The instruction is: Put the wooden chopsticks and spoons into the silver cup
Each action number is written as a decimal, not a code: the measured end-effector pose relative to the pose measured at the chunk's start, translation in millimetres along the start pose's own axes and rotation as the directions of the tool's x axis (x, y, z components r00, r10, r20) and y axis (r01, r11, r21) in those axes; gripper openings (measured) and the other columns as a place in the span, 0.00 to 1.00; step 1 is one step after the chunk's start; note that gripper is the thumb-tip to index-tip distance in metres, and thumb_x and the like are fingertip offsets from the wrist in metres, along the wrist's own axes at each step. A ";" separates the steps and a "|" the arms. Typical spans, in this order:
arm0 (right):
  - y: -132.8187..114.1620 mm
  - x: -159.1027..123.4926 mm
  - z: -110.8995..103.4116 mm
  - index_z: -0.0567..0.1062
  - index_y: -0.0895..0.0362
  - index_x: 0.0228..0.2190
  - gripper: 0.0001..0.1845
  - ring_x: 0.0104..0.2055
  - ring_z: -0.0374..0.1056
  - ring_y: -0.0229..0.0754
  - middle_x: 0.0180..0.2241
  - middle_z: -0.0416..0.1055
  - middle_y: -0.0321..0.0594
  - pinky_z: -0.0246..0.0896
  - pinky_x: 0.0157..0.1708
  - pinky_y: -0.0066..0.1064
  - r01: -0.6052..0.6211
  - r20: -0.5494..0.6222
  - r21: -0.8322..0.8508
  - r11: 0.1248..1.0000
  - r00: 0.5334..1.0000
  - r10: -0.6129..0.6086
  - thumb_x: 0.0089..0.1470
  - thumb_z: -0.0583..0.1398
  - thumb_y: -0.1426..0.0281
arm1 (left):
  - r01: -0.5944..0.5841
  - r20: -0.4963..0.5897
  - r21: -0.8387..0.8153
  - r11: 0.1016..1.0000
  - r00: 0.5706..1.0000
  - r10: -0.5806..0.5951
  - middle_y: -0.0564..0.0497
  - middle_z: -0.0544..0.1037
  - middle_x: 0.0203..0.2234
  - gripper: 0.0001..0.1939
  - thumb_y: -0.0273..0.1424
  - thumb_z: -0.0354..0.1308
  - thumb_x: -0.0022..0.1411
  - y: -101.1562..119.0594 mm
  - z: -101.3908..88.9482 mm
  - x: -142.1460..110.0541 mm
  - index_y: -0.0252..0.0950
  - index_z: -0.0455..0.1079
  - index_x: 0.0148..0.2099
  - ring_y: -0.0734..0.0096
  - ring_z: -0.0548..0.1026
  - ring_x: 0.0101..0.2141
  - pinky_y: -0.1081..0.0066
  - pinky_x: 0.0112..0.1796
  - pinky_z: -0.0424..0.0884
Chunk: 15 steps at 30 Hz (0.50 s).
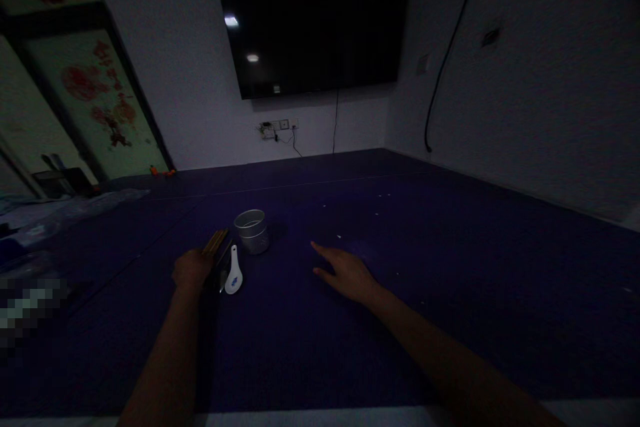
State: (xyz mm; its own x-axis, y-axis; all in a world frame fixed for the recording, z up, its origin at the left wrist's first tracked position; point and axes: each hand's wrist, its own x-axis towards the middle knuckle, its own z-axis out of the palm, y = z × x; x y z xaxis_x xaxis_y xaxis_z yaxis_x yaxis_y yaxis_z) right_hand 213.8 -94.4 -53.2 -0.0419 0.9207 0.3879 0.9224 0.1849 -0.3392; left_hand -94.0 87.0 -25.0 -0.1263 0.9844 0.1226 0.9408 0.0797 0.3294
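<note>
My left hand (193,269) is closed around a bundle of wooden chopsticks (215,241), whose ends stick out beyond the fingers. Just right of it lies a white soup spoon (233,275) with a blue mark in its bowl. Between that spoon and the hand is a thin metal utensil (223,265), partly in shadow, its kind unclear. A silver metal utensil holder (253,232), perforated on its lower wall, stands upright behind the spoon. To the right, my right hand (349,272) hovers over or rests on the dark surface, thumb and forefinger apart, holding nothing.
The dark blue surface (320,347) stretches to the wall, with several small white scraps on it. Clear plastic sheeting (75,213) lies at the left. A television (320,23) hangs on the wall above sockets (275,127) with cables. The room is dim.
</note>
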 end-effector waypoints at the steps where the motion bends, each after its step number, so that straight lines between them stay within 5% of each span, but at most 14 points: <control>1: 0.1 0.0 0.2 0.57 0.54 0.59 0.31 0.50 0.67 0.47 0.51 0.68 0.46 0.62 0.47 0.39 0.004 -0.005 -0.001 1.000 1.000 -0.004 0.55 0.55 0.62 | 0.011 0.025 0.015 1.000 1.000 -0.011 0.33 0.77 0.36 0.27 0.46 0.47 0.53 1.5 -1.7 -1.2 0.30 0.73 0.42 0.48 0.75 0.38 0.64 0.31 0.69; 10: 0.6 -0.6 0.9 0.58 0.53 0.59 0.31 0.51 0.66 0.47 0.51 0.69 0.45 0.62 0.47 0.39 0.023 -0.031 0.012 1.000 0.999 -0.022 0.55 0.55 0.62 | 0.059 0.058 0.046 0.997 0.996 -0.062 0.35 0.77 0.39 0.27 0.46 0.48 0.54 9.1 -9.8 -9.5 0.31 0.73 0.44 0.49 0.75 0.40 0.64 0.32 0.69; 15: 0.3 -0.2 0.4 0.57 0.54 0.59 0.31 0.50 0.66 0.47 0.51 0.68 0.46 0.62 0.47 0.39 0.015 -0.008 -0.003 1.000 1.000 -0.015 0.55 0.54 0.62 | -0.051 -0.048 0.014 0.999 0.997 0.052 0.39 0.78 0.36 0.19 0.39 0.49 0.55 14.4 -15.2 -16.9 0.34 0.75 0.40 0.54 0.76 0.37 0.69 0.28 0.67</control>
State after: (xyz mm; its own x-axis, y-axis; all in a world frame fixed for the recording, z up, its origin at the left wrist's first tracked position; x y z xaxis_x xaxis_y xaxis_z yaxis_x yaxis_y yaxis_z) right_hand 213.9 -94.4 -53.7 -0.0531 0.9151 0.3997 0.9227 0.1980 -0.3307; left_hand -83.0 69.1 -8.1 -0.0928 0.9784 0.1846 0.9502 0.0317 0.3099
